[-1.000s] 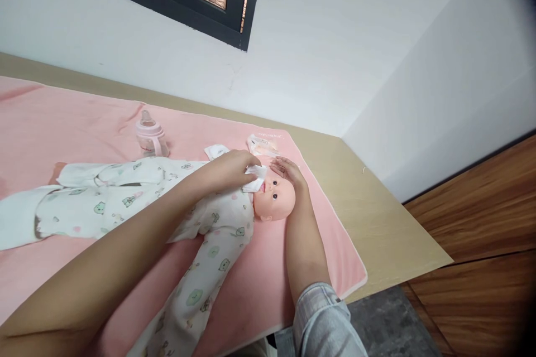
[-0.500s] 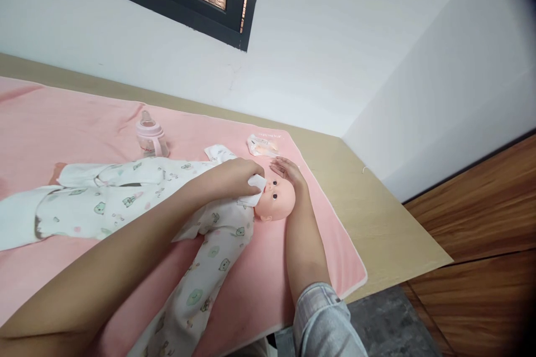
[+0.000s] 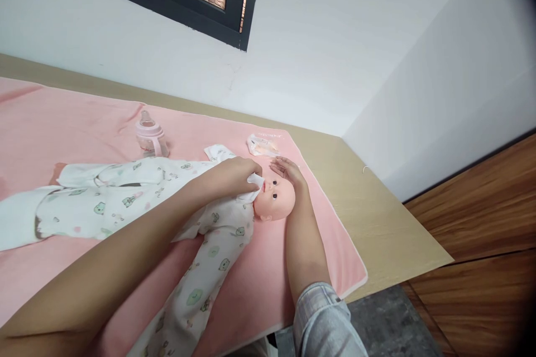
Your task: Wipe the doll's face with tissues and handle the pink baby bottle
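A baby doll [image 3: 278, 203] in a white printed outfit [image 3: 167, 181] lies on its back on a pink blanket [image 3: 259, 284], head toward the right. My left hand [image 3: 243, 174] pinches a crumpled white tissue or cloth [image 3: 254, 183] at the doll's mouth and chin. Its fingertips are partly hidden behind the thumb side. Around the top and far side of the doll's head curves my right hand [image 3: 291, 172], fingers stretched out and holding nothing. The doll's near sleeve extends toward me, under my left forearm's side.
A pink-capped baby bottle [image 3: 151, 136] stands on the blanket beyond the doll's body. Near the far corner lies a small clear plastic packet [image 3: 262, 146]. The wooden table [image 3: 360, 206] ends at the right. A white wall and a dark-framed window [image 3: 234, 28] rise behind.
My left hand has shifted slightly left with the tissue, which looks more bunched and shows a little more of the doll's mouth. My right hand stays in place.
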`<state>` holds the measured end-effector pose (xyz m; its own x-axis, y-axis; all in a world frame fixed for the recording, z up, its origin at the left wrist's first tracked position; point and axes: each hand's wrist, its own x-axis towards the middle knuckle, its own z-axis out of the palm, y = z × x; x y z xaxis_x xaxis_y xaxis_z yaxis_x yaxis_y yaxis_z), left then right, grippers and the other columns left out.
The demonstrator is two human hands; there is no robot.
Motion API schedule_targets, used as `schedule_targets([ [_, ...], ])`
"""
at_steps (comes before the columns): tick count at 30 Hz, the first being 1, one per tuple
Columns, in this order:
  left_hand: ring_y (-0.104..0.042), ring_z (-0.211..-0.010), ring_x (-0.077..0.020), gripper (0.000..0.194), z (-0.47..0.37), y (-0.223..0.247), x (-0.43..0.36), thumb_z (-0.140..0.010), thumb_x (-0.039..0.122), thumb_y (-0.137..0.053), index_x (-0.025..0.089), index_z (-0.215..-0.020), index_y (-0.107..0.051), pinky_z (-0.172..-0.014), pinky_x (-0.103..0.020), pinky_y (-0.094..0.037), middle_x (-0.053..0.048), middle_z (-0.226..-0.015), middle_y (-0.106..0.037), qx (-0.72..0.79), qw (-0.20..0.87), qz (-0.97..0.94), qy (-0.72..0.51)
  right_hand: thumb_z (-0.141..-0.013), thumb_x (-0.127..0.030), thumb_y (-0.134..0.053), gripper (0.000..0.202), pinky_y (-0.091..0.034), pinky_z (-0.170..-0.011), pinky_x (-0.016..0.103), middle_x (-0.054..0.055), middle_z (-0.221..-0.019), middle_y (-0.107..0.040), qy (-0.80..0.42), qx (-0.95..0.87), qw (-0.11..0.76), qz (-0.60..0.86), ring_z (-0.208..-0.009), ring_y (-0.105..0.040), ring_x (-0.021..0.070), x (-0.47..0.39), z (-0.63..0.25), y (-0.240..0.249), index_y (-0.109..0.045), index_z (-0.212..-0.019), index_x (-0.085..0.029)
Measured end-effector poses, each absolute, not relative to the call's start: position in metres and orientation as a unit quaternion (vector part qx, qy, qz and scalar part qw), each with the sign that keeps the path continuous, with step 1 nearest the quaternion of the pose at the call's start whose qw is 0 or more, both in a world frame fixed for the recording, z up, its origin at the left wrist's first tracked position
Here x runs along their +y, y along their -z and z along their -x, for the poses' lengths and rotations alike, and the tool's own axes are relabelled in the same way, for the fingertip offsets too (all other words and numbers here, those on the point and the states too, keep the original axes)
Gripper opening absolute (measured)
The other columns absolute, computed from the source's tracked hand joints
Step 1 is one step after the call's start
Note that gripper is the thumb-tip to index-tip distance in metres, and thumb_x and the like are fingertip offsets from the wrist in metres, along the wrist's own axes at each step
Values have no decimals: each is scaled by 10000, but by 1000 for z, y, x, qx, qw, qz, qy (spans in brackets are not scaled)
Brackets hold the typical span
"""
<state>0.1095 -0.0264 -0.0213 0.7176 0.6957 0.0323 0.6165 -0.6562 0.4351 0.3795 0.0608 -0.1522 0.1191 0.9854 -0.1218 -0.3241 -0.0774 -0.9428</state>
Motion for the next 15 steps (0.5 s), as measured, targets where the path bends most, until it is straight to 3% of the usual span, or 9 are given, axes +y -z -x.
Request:
schedule_targets([
  [7,-640,-805,-246,197,-111,18,-26,-795,236,-520,195,-934,-654,-607,-287,-380,-58,-858,-706,383,167,-903,-101,-784,-168,-699,143,-563,-1000,410,30,-794,-708,-562,-356,583,466,-919,-700,180,59,-379,151,-604,-889,-191],
  [11,-632,-742,-230,152,-111,17,-27,-810,228,-510,190,-856,-651,-586,-290,-365,-41,-788,-699,381,166,-903,-104,-783,-168,-697,145,-556,-1004,407,23,-787,-704,-560,-356,582,470,-908,-699,173,59,-379,150,-606,-893,-190],
  [15,-649,-814,-232,169,-112,19,-25,-809,238,-523,190,-858,-677,-623,-288,-379,-38,-866,-731,369,171,-902,-145,-781,-157,-680,133,-557,-998,398,21,-781,-706,-557,-355,582,474,-884,-697,169,59,-378,150,-608,-889,-188],
])
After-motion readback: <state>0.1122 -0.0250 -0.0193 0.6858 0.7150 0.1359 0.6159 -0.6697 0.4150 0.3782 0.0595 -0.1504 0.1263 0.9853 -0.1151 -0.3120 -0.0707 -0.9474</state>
